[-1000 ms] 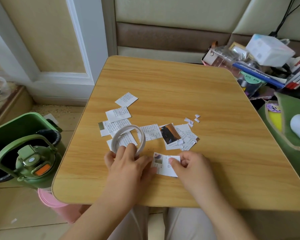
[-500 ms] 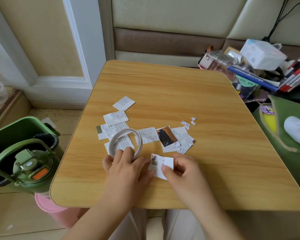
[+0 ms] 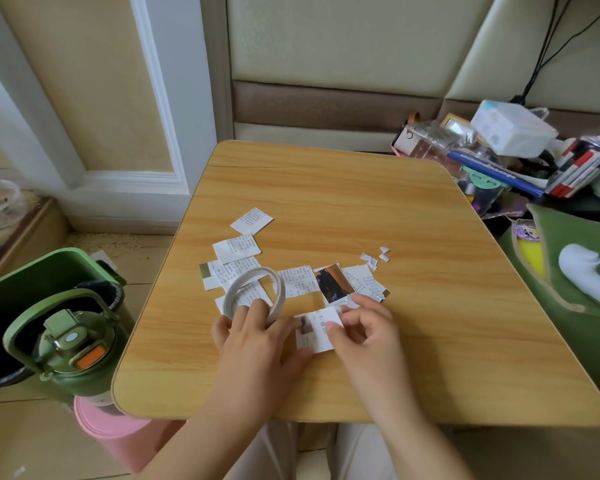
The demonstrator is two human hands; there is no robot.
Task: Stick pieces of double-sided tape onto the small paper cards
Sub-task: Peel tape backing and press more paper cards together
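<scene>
Left hand is gripping the thin white tape ring; right hand is pinching a small printed paper card over the woodgrain bench.

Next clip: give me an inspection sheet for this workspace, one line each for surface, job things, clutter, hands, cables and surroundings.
Surface: wooden table, far half bare.
Job things: tape roll standing on edge; card being worked on; loose paper cards spread mid-table; photo card among them.
Clutter: small paper scraps to the right of the cards.
Hands: left hand has its grip on the tape roll, fingers through the ring; right hand pinches the card.
Cables: black cables hang down the wall at far right.
Surroundings: green bottle, green bin, pink container at left; pile of stationery and green bag at right.
</scene>
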